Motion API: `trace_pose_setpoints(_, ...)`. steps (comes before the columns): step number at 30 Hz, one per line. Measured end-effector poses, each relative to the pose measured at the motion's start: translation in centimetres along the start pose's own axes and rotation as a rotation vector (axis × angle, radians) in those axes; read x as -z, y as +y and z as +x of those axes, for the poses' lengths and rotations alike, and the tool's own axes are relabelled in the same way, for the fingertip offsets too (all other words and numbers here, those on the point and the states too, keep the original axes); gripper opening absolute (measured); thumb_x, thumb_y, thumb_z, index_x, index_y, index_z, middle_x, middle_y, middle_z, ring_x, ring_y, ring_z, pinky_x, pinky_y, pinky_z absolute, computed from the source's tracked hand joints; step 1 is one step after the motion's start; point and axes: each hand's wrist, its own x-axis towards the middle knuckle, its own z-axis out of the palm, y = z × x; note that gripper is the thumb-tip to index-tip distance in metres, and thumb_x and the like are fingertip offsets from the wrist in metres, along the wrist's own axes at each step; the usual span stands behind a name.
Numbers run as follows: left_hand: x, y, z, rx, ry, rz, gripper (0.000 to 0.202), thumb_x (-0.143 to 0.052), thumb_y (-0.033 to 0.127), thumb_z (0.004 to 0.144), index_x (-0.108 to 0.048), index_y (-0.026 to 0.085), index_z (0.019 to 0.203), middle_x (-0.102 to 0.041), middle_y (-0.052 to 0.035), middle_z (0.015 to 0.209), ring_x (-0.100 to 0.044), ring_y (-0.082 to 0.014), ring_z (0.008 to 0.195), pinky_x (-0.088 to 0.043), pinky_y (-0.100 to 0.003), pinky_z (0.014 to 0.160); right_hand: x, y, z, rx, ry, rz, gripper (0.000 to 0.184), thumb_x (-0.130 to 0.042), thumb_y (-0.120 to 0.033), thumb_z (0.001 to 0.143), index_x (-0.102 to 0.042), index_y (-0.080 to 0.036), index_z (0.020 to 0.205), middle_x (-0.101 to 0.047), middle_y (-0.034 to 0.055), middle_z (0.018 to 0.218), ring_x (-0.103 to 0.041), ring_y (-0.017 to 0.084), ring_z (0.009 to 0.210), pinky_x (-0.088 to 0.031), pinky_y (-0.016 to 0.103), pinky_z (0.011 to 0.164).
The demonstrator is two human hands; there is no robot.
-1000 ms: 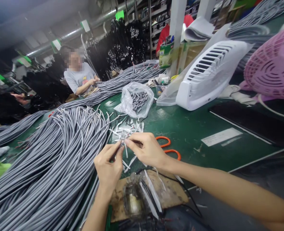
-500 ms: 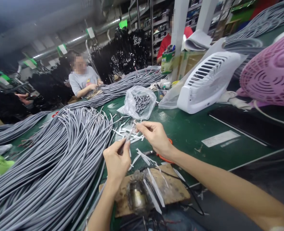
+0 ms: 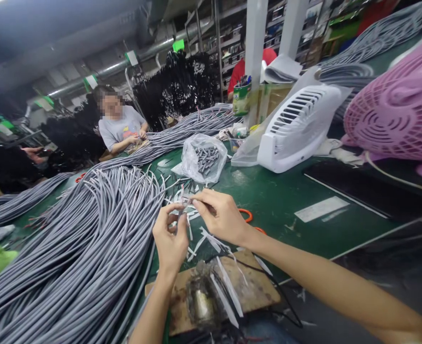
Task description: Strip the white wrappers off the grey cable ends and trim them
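Observation:
My left hand (image 3: 170,236) is closed, with thumb and fingers pinching a grey cable (image 3: 183,206) close to its end. My right hand (image 3: 223,215) meets it from the right, its fingertips closed on the thin wires (image 3: 189,200) at that end; the exact grip is too small to make out. White strips (image 3: 211,239) lie scattered under and around both hands. To the left spreads a large bundle of grey cables (image 3: 100,229). Orange-handled scissors (image 3: 247,215) lie partly hidden behind my right wrist.
Before me a metal cylinder device (image 3: 202,301) sits on a wooden board (image 3: 257,284). Beyond my hands stands a clear bag (image 3: 220,172) of short grey pieces. A white fan (image 3: 293,129) and a pink fan (image 3: 393,110) stand right. A co-worker (image 3: 121,126) handles cables across the table.
My right hand has moved slightly left and down, closer to my left hand. The fingers of my left hand have shifted around the cable end. The whole view has moved a little.

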Motion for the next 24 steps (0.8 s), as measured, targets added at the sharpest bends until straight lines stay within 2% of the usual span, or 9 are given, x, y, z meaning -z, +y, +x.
trace_pose_setpoints(3,0.0,-0.1,0.2,-0.031,-0.081,-0.031,0.008,-0.053,0.019,0.079,-0.059,0.018,0.085,-0.054,-0.0031,0.086,-0.053,-0.0101,0.065,-0.042,-0.017,0.050,0.0,0.2,-0.1,0.028,0.019,-0.026,0.020,-0.043,-0.012,0.086,-0.063,-0.012,0.086,-0.061,0.0037,0.069,-0.054,0.012,0.062,-0.042,0.022,0.058)
trace_pose_setpoints(6,0.0,-0.1,0.2,-0.053,-0.142,-0.054,0.010,-0.053,0.017,0.079,-0.057,0.017,0.070,-0.046,-0.0025,0.084,-0.051,-0.0101,0.068,-0.040,-0.016,0.049,-0.2,0.4,-0.2,0.019,0.057,-0.071,0.020,-0.043,-0.012,0.086,-0.063,-0.012,0.084,-0.061,0.0047,0.071,-0.056,0.013,0.064,-0.043,0.023,0.061)
trace_pose_setpoints(11,0.0,-0.2,0.0,-0.106,-0.125,-0.103,0.023,-0.053,0.016,0.079,-0.046,0.015,0.057,-0.036,-0.0003,0.082,-0.041,-0.0059,0.059,-0.035,-0.013,0.043,-0.7,0.2,-0.2,-0.061,0.100,-0.040,0.019,-0.045,-0.011,0.085,-0.062,-0.013,0.079,-0.061,0.0033,0.069,-0.055,0.012,0.061,-0.043,0.022,0.059)
trace_pose_setpoints(16,-0.2,-0.2,0.0,-0.165,-0.138,-0.179,0.025,-0.051,0.018,0.082,-0.045,0.014,0.058,-0.035,0.0004,0.083,-0.042,-0.0019,0.052,-0.035,-0.011,0.036,-1.2,-0.4,-0.3,-0.128,0.147,0.006,0.018,-0.046,-0.011,0.084,-0.061,-0.014,0.075,-0.063,0.0035,0.069,-0.056,0.012,0.062,-0.042,0.022,0.059)
trace_pose_setpoints(20,-0.3,0.0,-0.4,-0.212,-0.132,-0.237,0.022,-0.049,0.018,0.083,-0.047,0.015,0.062,-0.034,0.0011,0.084,-0.047,-0.0003,0.047,-0.037,-0.012,0.032,-1.4,-0.6,-0.1,-0.170,0.137,0.070,0.019,-0.046,-0.013,0.083,-0.061,-0.015,0.073,-0.062,0.0037,0.069,-0.055,0.012,0.061,-0.039,0.022,0.057)
trace_pose_setpoints(23,-0.3,0.4,-1.1,-0.311,-0.130,-0.281,0.028,-0.048,0.014,0.084,-0.042,0.013,0.056,-0.034,0.0015,0.084,-0.047,0.0009,0.045,-0.036,-0.012,0.032,-0.1,0.6,1.1,-0.327,0.202,0.169,0.019,-0.048,-0.020,0.082,-0.061,-0.014,0.069,-0.059,0.0033,0.064,-0.051,0.011,0.057,-0.036,0.023,0.054)
trace_pose_setpoints(24,-0.2,0.4,-1.3,-0.351,-0.126,-0.301,0.032,-0.047,0.014,0.084,-0.040,0.012,0.053,-0.034,0.0015,0.084,-0.049,0.0009,0.045,-0.036,-0.012,0.032,0.7,1.3,1.6,-0.437,0.295,0.196,0.024,-0.048,-0.025,0.082,-0.059,-0.014,0.064,-0.055,0.0017,0.057,-0.045,0.009,0.051,-0.033,0.023,0.051)
